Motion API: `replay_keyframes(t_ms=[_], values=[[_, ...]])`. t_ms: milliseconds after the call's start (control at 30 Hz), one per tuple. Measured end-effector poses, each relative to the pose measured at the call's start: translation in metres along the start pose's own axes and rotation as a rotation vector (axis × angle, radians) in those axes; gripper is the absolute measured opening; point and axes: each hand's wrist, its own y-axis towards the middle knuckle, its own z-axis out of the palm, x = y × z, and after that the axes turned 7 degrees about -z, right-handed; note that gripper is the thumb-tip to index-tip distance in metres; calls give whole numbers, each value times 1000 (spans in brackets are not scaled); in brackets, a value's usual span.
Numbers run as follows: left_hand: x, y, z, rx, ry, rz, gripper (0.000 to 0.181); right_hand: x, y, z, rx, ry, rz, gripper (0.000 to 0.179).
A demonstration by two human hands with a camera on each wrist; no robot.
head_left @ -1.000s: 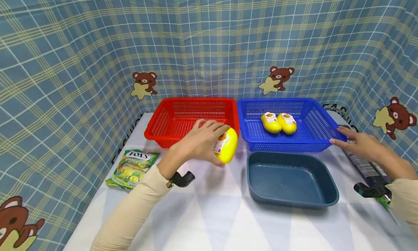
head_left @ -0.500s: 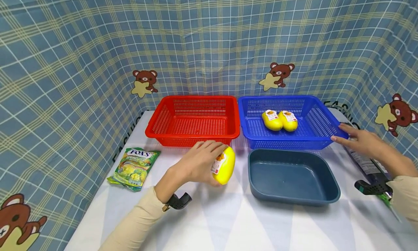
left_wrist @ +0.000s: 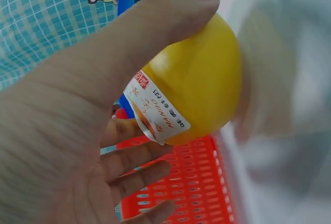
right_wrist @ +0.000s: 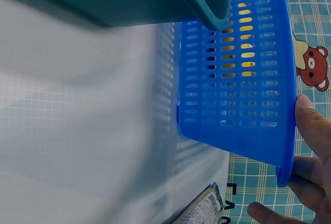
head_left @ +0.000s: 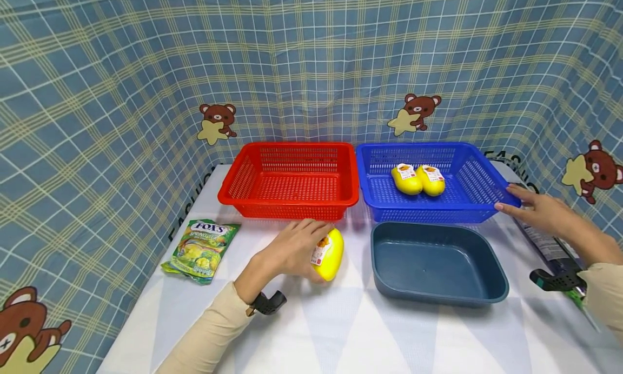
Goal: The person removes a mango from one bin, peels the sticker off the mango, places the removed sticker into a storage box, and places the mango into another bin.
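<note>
My left hand [head_left: 294, 249] grips a yellow mango [head_left: 333, 258] low at the white tabletop, in front of the red basket [head_left: 292, 202]. In the left wrist view the thumb lies over the mango, whose white label [left_wrist: 155, 107] reads MANGO; the other fingers spread beneath the labelled side. At the far right, my right hand [head_left: 550, 217] holds the near right corner of the blue basket [head_left: 428, 207], thumb [right_wrist: 307, 113] and fingers on either side of the rim. Two labelled mangoes [head_left: 408, 182] lie side by side in that basket.
A dark blue-grey plastic tub [head_left: 438, 266] stands in front of the blue basket. To the left lies a green bag of Fox's candy [head_left: 201, 249]. A dark printed package [head_left: 545, 247] is partly hidden beneath the right arm. Plaid cloth [head_left: 311, 66] walls the table's back and sides.
My left hand has carried the mango down and toward me, from the red basket's front edge to the tabletop. The right hand has stayed at the blue basket's corner.
</note>
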Motion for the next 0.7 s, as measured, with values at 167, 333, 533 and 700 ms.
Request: replay_keyframes(t_ms=[167,333,533,700], values=[[2,2,8,16,-8,-3,114,-2,-2,-2,-19,-10,-11,90],[4,6,15,11,-55,-4,118,-3,-5,-1,-104,-34,-32,88],[9,3,34,-32,-212,15,118,22,-11,7,-379,-159,-194,63],[16,-1,44,-58,-290,-3,119,65,-13,13,-476,-150,-391,52]])
